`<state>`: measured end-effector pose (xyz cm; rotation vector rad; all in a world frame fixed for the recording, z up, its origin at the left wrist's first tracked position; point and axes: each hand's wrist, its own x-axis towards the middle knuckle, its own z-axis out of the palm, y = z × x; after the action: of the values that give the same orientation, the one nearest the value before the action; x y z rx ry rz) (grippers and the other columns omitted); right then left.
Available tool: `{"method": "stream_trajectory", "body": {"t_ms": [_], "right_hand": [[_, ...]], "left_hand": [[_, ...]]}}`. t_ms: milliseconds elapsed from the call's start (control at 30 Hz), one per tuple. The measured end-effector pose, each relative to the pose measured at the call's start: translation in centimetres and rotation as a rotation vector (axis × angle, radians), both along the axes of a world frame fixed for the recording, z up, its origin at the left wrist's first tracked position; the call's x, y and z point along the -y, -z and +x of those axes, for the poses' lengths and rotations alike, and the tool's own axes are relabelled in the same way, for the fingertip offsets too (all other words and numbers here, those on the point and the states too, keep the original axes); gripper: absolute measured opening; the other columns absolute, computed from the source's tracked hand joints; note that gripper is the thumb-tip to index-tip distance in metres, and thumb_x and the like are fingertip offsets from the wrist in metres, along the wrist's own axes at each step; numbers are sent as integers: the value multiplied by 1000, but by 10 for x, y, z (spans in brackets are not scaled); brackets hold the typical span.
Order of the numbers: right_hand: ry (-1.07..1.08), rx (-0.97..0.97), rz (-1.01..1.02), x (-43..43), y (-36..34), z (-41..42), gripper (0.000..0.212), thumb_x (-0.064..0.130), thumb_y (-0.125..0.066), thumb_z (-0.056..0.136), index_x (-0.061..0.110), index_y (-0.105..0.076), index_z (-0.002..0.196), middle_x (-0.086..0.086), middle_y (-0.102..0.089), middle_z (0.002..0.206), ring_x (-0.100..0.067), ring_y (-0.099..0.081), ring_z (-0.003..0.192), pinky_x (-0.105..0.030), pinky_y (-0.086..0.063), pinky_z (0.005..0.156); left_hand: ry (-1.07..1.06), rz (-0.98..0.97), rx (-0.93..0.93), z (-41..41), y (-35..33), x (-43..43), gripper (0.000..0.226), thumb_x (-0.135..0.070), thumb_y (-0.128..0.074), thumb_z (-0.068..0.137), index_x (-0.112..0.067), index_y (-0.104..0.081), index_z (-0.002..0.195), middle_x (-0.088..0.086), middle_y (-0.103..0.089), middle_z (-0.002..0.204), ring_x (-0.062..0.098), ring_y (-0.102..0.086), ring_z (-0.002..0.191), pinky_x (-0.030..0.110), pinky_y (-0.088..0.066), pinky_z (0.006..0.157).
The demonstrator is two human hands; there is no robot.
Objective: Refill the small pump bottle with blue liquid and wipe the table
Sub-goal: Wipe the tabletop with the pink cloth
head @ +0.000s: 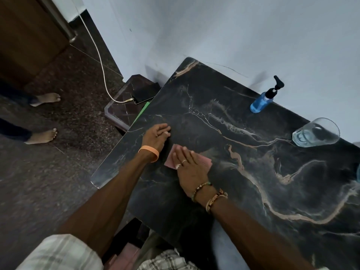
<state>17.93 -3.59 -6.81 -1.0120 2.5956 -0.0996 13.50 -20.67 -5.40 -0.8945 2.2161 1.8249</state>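
Note:
A small pump bottle [262,101] of blue liquid with a black pump stands at the far edge of the black marble table [253,172], near the wall. A pink cloth [202,160] lies flat on the table's left part. My right hand [188,166] presses on the cloth with straight fingers. My left hand [156,136], with an orange wristband, rests flat on the table just left of the cloth, near the table's left edge.
A clear drinking glass [316,132] stands on the table right of the bottle. A lower side table [124,106] to the left holds a phone [145,94] on a white cable. Another person's bare feet [43,117] are on the floor at left.

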Motion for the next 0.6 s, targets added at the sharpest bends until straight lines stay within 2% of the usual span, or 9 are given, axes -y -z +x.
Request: {"method": "stream_trajectory", "body": {"t_ms": [100, 200, 300, 367, 467, 600], "right_hand": [[-134, -63, 20, 11, -2, -34, 59, 20, -28, 97, 12, -7, 153, -7, -1, 161, -26, -3, 148, -42, -5, 120], [10, -19, 67, 14, -8, -69, 60, 14, -34, 96, 14, -12, 152, -4, -5, 161, -22, -8, 148, -39, -9, 120], [51, -64, 101, 4, -5, -53, 57, 15, -30, 97, 9, -13, 151, -10, -6, 160, -27, -6, 147, -43, -7, 120], [-62, -94, 106, -2, 0, -23, 56, 16, -25, 98, 5, -10, 150, -16, -2, 159, -32, 0, 147, -46, -1, 120], [-226, -57, 84, 6, 3, -8, 55, 19, -26, 101, 6, -7, 151, -16, 1, 159, -33, 1, 147, -45, 2, 120], [-237, -84, 90, 31, -5, -56, 56, 17, -35, 99, 10, -15, 151, -13, -8, 159, -29, -9, 147, -43, -9, 120]], "left_hand": [[11, -95, -50, 3, 3, -4, 34, 0, -56, 92, 0, -56, 126, 13, -66, 121, 15, -61, 112, 23, -46, 98], [62, -263, -86, 6, 4, -10, 31, -5, -55, 93, -6, -60, 124, 7, -68, 119, 11, -62, 111, 17, -43, 94], [123, -388, -136, 11, 3, -17, 32, -5, -54, 93, -9, -61, 124, 4, -67, 122, 12, -61, 113, 11, -38, 94], [165, -474, -183, 16, 3, -19, 33, -4, -52, 93, -9, -62, 124, 6, -66, 123, 16, -61, 113, 14, -39, 95], [198, -555, -173, 23, 7, -11, 35, -4, -49, 95, -11, -61, 126, 7, -64, 126, 20, -60, 116, 28, -42, 102], [223, -550, -199, 25, 8, -3, 32, -9, -47, 97, -9, -61, 126, 8, -65, 124, 21, -61, 112, 22, -41, 98]]}}
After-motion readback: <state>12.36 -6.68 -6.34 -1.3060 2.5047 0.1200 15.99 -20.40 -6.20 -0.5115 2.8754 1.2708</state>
